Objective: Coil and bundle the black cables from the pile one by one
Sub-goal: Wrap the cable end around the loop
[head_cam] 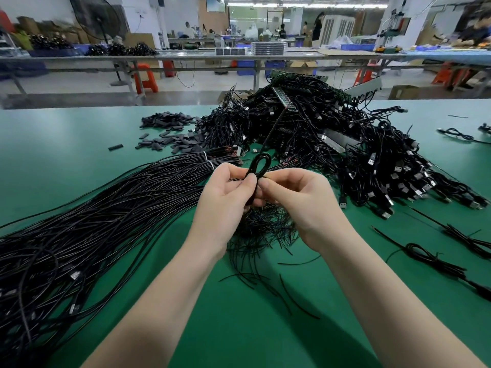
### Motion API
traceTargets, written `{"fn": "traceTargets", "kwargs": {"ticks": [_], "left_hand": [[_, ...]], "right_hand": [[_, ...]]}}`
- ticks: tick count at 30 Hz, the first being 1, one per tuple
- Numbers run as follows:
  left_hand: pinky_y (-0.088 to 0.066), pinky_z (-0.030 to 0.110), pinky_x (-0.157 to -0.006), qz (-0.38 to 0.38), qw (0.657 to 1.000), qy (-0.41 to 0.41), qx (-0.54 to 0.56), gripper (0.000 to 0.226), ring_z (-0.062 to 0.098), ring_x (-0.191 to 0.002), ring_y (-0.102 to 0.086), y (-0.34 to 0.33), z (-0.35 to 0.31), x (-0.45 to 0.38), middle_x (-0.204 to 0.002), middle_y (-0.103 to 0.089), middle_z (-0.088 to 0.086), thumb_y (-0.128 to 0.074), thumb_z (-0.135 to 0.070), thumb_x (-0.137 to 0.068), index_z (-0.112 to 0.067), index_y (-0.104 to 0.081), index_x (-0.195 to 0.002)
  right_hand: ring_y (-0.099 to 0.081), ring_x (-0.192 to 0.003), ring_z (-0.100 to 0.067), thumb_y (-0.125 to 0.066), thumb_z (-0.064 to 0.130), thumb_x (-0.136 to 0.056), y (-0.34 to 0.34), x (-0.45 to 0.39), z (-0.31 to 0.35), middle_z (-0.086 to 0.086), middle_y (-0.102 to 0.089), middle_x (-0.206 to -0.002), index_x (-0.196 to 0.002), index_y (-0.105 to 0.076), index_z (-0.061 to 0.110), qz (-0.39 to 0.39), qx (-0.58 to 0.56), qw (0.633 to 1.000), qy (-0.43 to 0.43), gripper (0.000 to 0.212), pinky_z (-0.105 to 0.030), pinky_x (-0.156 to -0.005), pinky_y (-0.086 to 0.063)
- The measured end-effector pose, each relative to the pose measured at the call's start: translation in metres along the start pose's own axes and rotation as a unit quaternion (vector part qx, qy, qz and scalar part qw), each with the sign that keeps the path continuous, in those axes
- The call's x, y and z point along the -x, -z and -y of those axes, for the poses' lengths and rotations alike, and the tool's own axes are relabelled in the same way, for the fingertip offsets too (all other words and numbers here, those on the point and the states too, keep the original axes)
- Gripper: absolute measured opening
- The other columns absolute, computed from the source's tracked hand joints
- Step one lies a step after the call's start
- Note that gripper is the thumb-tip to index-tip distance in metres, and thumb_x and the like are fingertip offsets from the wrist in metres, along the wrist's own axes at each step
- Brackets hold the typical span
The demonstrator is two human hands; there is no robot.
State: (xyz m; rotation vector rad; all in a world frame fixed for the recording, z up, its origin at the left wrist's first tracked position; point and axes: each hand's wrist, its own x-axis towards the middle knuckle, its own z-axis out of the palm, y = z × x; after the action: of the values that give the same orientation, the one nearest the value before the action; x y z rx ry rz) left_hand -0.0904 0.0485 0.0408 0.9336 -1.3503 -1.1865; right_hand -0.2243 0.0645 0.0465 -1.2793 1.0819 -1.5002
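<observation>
Cable (259, 166) being coiled, both hands pinching it, left hand (228, 192), right hand (300, 200); pile (93, 221) at 9 o'clock awaiting.

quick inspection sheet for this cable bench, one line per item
surface: green table, mostly covered with stock.
job's things: coiled black cable held up between both hands; finished bundles lie at right.
clutter: short black sleeve pieces scattered behind; cut wire scraps under the hands.
grippers: left hand and right hand both pinch the coil.
cables: long tied cable bunch at left; tangled USB cable pile at back right.
surroundings: more workbenches and orange stools behind; people far off, blurred.
</observation>
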Motion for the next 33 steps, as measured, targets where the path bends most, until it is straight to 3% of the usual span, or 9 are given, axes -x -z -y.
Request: {"fn": "traceTargets", "kwargs": {"ticks": [4,8,13,16,19,22,25,29,33], "left_hand": [[-0.055,0.022,-0.069,0.024,0.992,-0.049,-0.114,0.01,0.013,-0.072,-0.074,0.014,-0.012,-0.001,-0.08,-0.075,-0.006,-0.064,-0.017,-0.093,-0.022,-0.06,-0.085],[-0.054,0.019,-0.061,-0.009,0.985,-0.063,-0.16,0.007,0.01,-0.066,-0.073,0.014,-0.014,0.002,-0.079,-0.074,-0.009,-0.066,-0.02,-0.091,-0.022,-0.062,-0.085],[-0.05,0.026,-0.063,-0.035,0.99,-0.029,-0.136,0.005,0.011,-0.067,-0.073,0.009,-0.01,0.002,-0.074,-0.074,-0.009,-0.065,-0.022,-0.091,-0.02,-0.062,-0.087],[-0.053,0.02,-0.061,-0.068,0.979,-0.071,-0.176,0.01,0.005,-0.063,-0.071,0.007,-0.009,0.003,-0.074,-0.073,-0.006,-0.067,-0.02,-0.09,-0.024,-0.061,-0.083],[-0.049,0.011,-0.059,-0.099,0.967,-0.118,-0.201,0.017,0.001,-0.063,-0.07,0.002,-0.011,0.007,-0.08,-0.069,-0.009,-0.066,-0.018,-0.09,-0.029,-0.057,-0.081],[-0.053,0.019,-0.07,-0.131,0.947,-0.157,-0.249,0.018,0.01,-0.079,-0.07,-0.001,-0.011,0.011,-0.086,-0.069,-0.009,-0.065,-0.022,-0.091,-0.034,-0.054,-0.082],[-0.055,0.027,-0.074,-0.148,0.947,-0.165,-0.231,0.017,0.013,-0.083,-0.069,-0.004,-0.013,0.013,-0.088,-0.068,-0.008,-0.064,-0.021,-0.09,-0.033,-0.056,-0.083],[-0.058,0.035,-0.075,-0.138,0.964,-0.121,-0.194,0.007,0.012,-0.081,-0.07,-0.002,-0.015,0.012,-0.084,-0.07,-0.008,-0.065,-0.021,-0.09,-0.025,-0.061,-0.086],[-0.052,0.019,-0.053,-0.107,0.98,-0.065,-0.152,0.008,0.003,-0.056,-0.068,0.002,-0.022,0.012,-0.064,-0.069,-0.015,-0.065,-0.02,-0.088,-0.022,-0.061,-0.083]], "right_hand": [[-0.058,-0.06,-0.018,-0.074,0.012,-0.082,0.003,0.0,0.005,-0.01,-0.07,-0.07,-0.078,-0.072,0.012,-0.021,0.161,0.985,0.049,0.004,-0.035,-0.058,-0.048],[-0.049,-0.052,-0.001,-0.075,0.015,-0.082,-0.001,0.003,0.008,0.01,-0.062,-0.059,-0.072,-0.071,0.019,-0.039,0.215,0.973,0.078,0.011,-0.017,-0.054,-0.039],[-0.058,-0.061,0.0,-0.074,0.015,-0.083,-0.008,0.008,0.009,0.012,-0.067,-0.067,-0.076,-0.074,0.018,-0.08,0.3,0.942,0.126,0.008,-0.011,-0.061,-0.043],[-0.061,-0.065,0.0,-0.074,0.017,-0.083,-0.01,0.009,0.009,0.015,-0.068,-0.068,-0.075,-0.074,0.021,-0.089,0.301,0.942,0.118,0.008,-0.01,-0.061,-0.044],[-0.064,-0.065,-0.002,-0.074,0.017,-0.083,-0.013,0.011,0.009,0.011,-0.07,-0.067,-0.076,-0.074,0.02,-0.097,0.256,0.957,0.097,0.008,-0.019,-0.064,-0.051],[-0.068,-0.069,-0.007,-0.073,0.014,-0.084,-0.017,0.013,0.007,0.007,-0.073,-0.072,-0.081,-0.074,0.016,-0.096,0.179,0.976,0.078,0.004,-0.029,-0.07,-0.056],[-0.068,-0.07,-0.008,-0.071,0.012,-0.085,-0.022,0.016,0.005,0.005,-0.072,-0.074,-0.082,-0.073,0.013,-0.119,0.173,0.971,0.112,0.004,-0.027,-0.068,-0.056],[-0.065,-0.072,-0.011,-0.069,0.008,-0.086,-0.022,0.017,0.002,0.005,-0.069,-0.075,-0.082,-0.071,0.01,-0.135,0.269,0.928,0.217,0.005,-0.03,-0.069,-0.053],[-0.059,-0.071,-0.025,-0.066,-0.001,-0.085,-0.022,0.014,-0.005,-0.008,-0.064,-0.073,-0.08,-0.069,0.002,-0.133,0.373,0.856,0.331,0.007,-0.035,-0.065,-0.045]]}}
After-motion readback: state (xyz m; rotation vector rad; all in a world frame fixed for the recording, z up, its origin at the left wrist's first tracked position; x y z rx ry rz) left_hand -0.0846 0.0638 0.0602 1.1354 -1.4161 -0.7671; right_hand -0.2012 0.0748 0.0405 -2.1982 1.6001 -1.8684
